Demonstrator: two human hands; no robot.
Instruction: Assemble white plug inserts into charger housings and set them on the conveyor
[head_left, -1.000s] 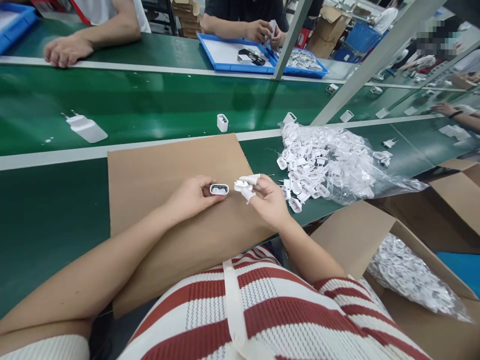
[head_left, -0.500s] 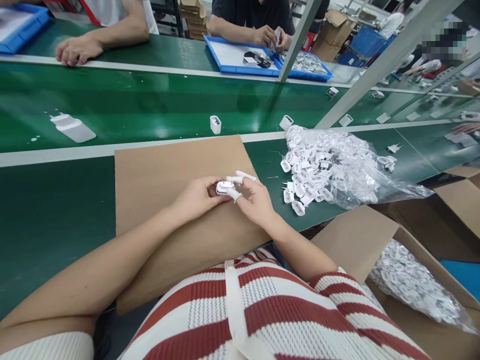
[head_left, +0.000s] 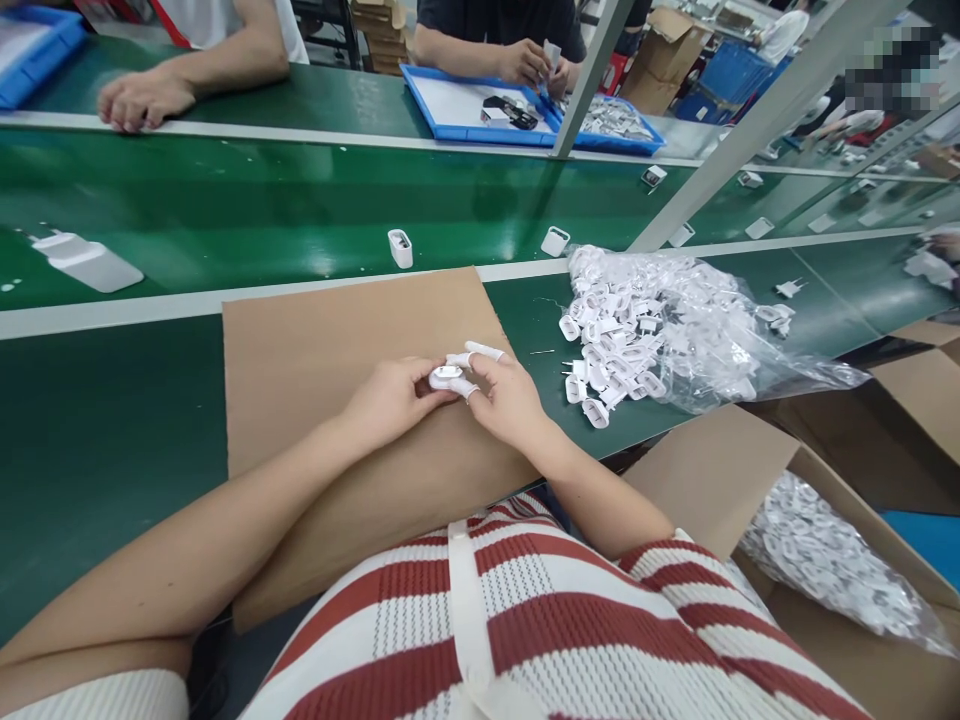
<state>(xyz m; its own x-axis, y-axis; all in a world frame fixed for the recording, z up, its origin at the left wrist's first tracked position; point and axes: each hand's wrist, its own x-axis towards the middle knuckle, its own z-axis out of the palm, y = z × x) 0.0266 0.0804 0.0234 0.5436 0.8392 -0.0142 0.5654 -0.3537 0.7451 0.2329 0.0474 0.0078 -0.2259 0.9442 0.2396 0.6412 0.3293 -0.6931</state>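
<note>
A small white charger piece [head_left: 448,373] is held between both hands, above a sheet of brown cardboard [head_left: 300,350]. My left hand [head_left: 394,400] is closed, thumb and fingers pinching the piece from its left side. From the right, my right hand [head_left: 504,395] grips the same piece; white covers sit on several of its fingertips. The piece's underside is hidden by the fingers. To the right of the cardboard, many white plug parts [head_left: 611,350] spill out of a clear plastic bag [head_left: 705,320].
Beyond the cardboard runs a green conveyor belt [head_left: 300,210] carrying white charger housings [head_left: 401,249] and a larger plug [head_left: 90,262]. A slanted metal post [head_left: 712,170] rises at right. An open carton [head_left: 697,480] with bagged parts stands lower right. Co-workers sit opposite, beside blue trays [head_left: 480,134].
The housings and the larger plug on the belt have shifted left. My hands stay in nearly the same place, still gripping the charger piece. The co-worker's hands opposite have moved slightly.
</note>
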